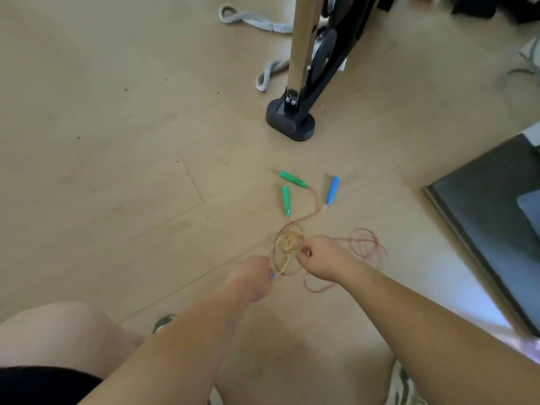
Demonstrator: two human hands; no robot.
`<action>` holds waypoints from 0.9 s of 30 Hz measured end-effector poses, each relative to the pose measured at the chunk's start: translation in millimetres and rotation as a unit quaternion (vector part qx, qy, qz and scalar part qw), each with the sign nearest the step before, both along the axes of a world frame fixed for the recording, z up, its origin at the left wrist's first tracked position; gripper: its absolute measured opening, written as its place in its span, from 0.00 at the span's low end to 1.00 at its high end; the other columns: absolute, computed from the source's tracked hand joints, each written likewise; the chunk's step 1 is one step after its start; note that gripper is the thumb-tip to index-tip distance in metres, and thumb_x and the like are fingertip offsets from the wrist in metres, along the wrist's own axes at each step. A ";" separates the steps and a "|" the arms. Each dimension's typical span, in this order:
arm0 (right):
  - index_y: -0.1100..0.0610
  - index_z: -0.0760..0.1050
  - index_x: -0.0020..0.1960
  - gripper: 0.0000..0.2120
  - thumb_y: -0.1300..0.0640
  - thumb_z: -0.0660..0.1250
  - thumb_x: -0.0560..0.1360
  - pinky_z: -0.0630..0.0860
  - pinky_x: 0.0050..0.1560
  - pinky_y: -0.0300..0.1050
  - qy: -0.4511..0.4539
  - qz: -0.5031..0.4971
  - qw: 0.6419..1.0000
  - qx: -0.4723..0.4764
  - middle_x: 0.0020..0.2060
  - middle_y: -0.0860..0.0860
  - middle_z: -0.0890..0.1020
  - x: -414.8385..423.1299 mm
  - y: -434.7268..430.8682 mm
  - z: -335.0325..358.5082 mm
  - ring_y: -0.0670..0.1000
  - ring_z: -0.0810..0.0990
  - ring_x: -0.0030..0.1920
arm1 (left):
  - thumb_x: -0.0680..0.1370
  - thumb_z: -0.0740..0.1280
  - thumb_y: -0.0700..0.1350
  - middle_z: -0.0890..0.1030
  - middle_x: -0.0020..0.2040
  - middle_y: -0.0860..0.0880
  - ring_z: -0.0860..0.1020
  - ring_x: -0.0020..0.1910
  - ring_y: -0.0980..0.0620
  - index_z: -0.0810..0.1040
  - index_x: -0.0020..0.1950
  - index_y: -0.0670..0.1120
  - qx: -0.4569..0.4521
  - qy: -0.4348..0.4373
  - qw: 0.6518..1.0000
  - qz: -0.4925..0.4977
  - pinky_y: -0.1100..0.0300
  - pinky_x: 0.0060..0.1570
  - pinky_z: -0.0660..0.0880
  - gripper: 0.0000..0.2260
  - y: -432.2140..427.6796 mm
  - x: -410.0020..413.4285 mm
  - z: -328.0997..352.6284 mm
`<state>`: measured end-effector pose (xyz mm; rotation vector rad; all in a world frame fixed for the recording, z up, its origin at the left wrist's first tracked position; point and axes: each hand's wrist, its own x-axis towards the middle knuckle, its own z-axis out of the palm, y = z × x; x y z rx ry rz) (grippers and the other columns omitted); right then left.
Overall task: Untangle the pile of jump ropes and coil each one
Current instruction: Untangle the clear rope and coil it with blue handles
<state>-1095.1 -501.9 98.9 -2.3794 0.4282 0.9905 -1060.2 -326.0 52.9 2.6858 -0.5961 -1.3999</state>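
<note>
Your left grip (251, 277) clenches a blue handle (272, 274) just beside the tangled ropes (285, 239) on the floor (117, 171). Your right grip (318, 255) pinches a cord (295, 249) in that tangle. Two green handles (292, 179) lie beyond.

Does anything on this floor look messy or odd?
Yes: the red and yellow cords are snarled into a knot between the right hand and the left hand gripping a blue handle. A thick grey rope lies snaked behind the black stand.
</note>
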 end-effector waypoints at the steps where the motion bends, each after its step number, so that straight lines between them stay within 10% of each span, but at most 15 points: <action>1: 0.51 0.73 0.45 0.07 0.50 0.62 0.80 0.74 0.50 0.48 0.001 -0.005 1.000 0.000 0.52 0.59 0.84 -1.7 3.4 -14.7 0.61 0.81 0.55 | 0.79 0.61 0.43 0.82 0.58 0.43 0.81 0.59 0.39 0.80 0.58 0.46 -0.011 -0.020 1.000 0.018 0.48 0.56 0.80 0.11 -3.1 0.1 -15.7; 14: 0.51 0.74 0.40 0.11 0.50 0.61 0.79 0.71 0.44 0.46 0.013 -0.082 0.997 -0.008 0.44 0.52 0.81 -20.4 32.0 -81.3 0.58 0.80 0.51 | 0.80 0.65 0.48 0.79 0.60 0.45 0.79 0.57 0.44 0.78 0.58 0.49 -0.038 -0.029 0.987 0.156 0.55 0.52 0.73 0.08 39.3 -7.0 -129.3; 19: 0.50 0.80 0.53 0.08 0.49 0.64 0.79 0.75 0.51 0.45 0.002 -0.147 0.989 -0.001 0.47 0.48 0.81 -26.2 22.1 -82.0 0.53 0.80 0.52 | 0.78 0.63 0.43 0.81 0.51 0.48 0.80 0.50 0.45 0.80 0.47 0.51 -0.088 -0.049 0.978 0.182 0.57 0.45 0.74 0.07 21.6 -2.9 -112.3; 27: 0.45 0.63 0.78 0.43 0.53 0.70 0.65 0.70 0.71 0.46 -0.087 -0.156 0.981 0.076 0.71 0.47 0.73 -21.2 13.6 -39.4 0.49 0.73 0.71 | 0.79 0.65 0.44 0.85 0.48 0.44 0.83 0.49 0.43 0.83 0.49 0.46 -0.227 -0.037 0.968 0.103 0.54 0.47 0.79 0.07 -34.0 39.8 -7.4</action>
